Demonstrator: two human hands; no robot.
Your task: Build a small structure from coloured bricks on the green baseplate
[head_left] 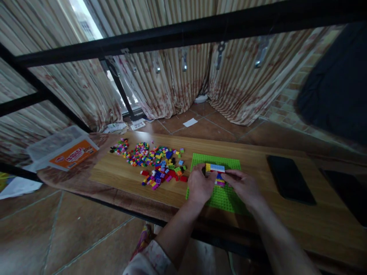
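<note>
A small stack of toy building bricks (217, 168) stands on the green studded baseplate (225, 201); its top is light blue with yellow at the left end, and blue, yellow, white and pink bricks show lower down. My left hand (200, 184) grips the left side of this stack, thumb in front. From the right, my right hand (242, 186) has its fingertips pressed against the stack's right end. My fingers cover part of the bricks, so any loose piece between them is hidden.
Loose bricks in many colours (160, 164) spread over the wooden board (123, 181) left of the baseplate. A black phone (290, 178) lies to the right, with another dark flat object (344, 191) beyond it. A clear plastic box (61, 147) with an orange label stands far left.
</note>
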